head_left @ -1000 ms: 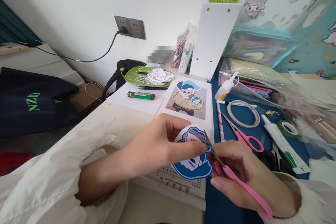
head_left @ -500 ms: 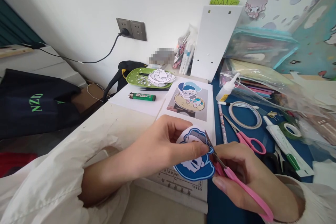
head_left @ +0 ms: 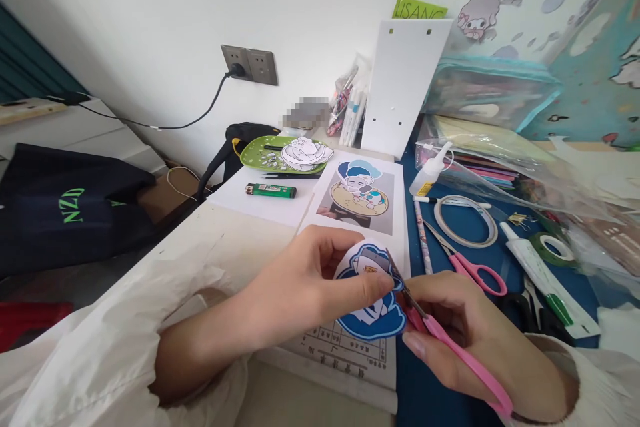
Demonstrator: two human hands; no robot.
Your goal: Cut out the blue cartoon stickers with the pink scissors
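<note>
My left hand pinches a blue and white cartoon paper cutout, thumb on top and fingers behind it. Pink-handled scissors are gripped in my right hand, partly hidden by its fingers. Their blades lie at the cutout's right edge, close to my left thumb tip. Beneath my hands is a printed form sheet. Just beyond lies a printed picture of a cartoon figure on a beige round shape.
A green lighter and a green tray with a paper cutout lie at the back left. To the right are a glue bottle, a tape roll, other pink scissors, a white tube and green tape.
The head view has shifted slightly. The cutout is turned a little between my fingers, and the scissors stay at its right edge. Both hands keep their grip.
</note>
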